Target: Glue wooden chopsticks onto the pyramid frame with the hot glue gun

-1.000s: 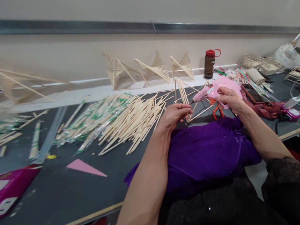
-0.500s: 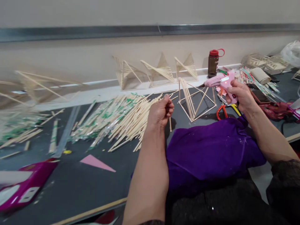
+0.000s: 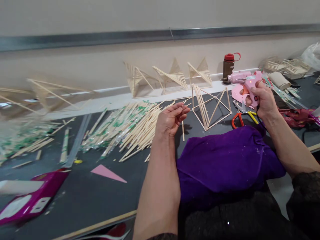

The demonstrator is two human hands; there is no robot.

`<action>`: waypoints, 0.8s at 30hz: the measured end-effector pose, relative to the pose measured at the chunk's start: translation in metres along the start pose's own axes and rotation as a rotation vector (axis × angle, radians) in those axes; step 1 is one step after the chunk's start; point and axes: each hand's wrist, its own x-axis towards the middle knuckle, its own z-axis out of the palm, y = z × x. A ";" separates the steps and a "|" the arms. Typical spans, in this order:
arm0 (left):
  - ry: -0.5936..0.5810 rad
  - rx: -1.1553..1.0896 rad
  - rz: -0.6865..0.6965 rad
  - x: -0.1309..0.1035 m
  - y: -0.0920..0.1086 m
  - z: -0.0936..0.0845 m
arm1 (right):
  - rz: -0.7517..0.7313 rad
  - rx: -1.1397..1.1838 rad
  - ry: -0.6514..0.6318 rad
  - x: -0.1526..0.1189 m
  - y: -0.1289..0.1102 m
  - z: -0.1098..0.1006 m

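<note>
My right hand point(image 3: 265, 100) is wrapped round the handle of a pink hot glue gun point(image 3: 246, 78), its nozzle pointing left. Below the nozzle stands an open frame of wooden sticks point(image 3: 209, 120), with several sticks slanting up one side. Just left of that frame is my left hand point(image 3: 171, 118), thumb and forefinger pressed together; whatever may be between them is too small to make out. Beyond its wrist lies a heap of loose wooden sticks point(image 3: 140, 128). A purple cloth point(image 3: 227, 160) lies in front of me, between my forearms.
Several finished stick models point(image 3: 172, 78) line the wall. Orange-and-yellow-handled scissors point(image 3: 237, 120) and a pink cut-out sheet point(image 3: 238, 95) lie near the frame. A brown bottle point(image 3: 228, 68) stands behind. Bagged sticks point(image 3: 116, 120), a clear ruler point(image 3: 79, 140), a pink triangle point(image 3: 108, 173) and a magenta packet point(image 3: 35, 196) are leftward.
The glue gun has drawn up and to the right, its nozzle now away from the stick frame. My left hand's fingers have loosened slightly and turned toward the frame.
</note>
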 end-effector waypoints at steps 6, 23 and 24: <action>-0.025 0.091 0.011 0.001 -0.004 -0.002 | -0.001 -0.018 -0.029 -0.003 0.000 0.003; -0.046 0.121 0.049 0.002 -0.006 -0.001 | 0.049 0.041 -0.061 -0.004 0.002 0.006; -0.039 0.120 0.044 0.002 -0.006 0.000 | 0.059 0.045 -0.061 -0.004 0.003 0.006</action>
